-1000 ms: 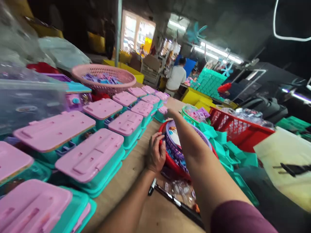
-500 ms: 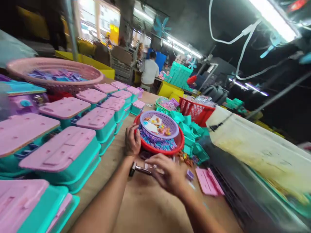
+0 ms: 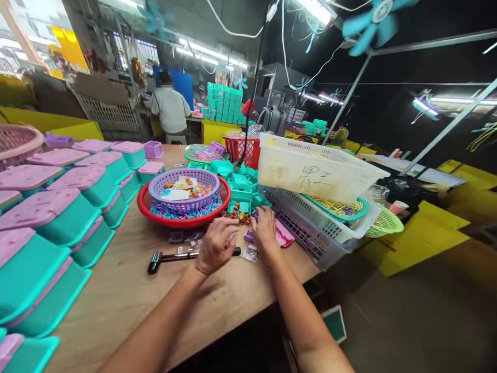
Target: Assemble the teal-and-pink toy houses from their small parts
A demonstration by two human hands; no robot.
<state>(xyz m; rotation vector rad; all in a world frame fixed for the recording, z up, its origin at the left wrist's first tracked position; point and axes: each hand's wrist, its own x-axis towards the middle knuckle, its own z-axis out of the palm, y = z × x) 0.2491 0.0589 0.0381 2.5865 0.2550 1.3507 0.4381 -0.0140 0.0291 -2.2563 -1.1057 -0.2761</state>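
Note:
My left hand (image 3: 217,244) is above the handle of a hammer (image 3: 171,257) lying on the table. Its fingers are curled, and a small brownish bit shows at them, too small to name. Stretched forward, my right hand (image 3: 265,226) has its fingers apart beside a small purple piece (image 3: 249,236) and a pile of small brown figures (image 3: 241,213). A small clear bag (image 3: 250,253) lies between my hands. Past my left hand, a purple basket (image 3: 155,187) with cards and small figures sits in a red basin (image 3: 144,207) of blue and purple pieces.
Teal boxes with pink lids (image 3: 83,178) stand stacked in rows at left. Loose teal trays (image 3: 240,181) are heaped behind my hands. A pink panel (image 3: 284,234) lies by the grey crate (image 3: 303,241) and white crate (image 3: 322,173) at right. A person (image 3: 170,106) sits farther back.
The view has swung right. My left hand has left the red basin's rim and is over the hammer handle. My right hand has moved off the hammer to the brown figures.

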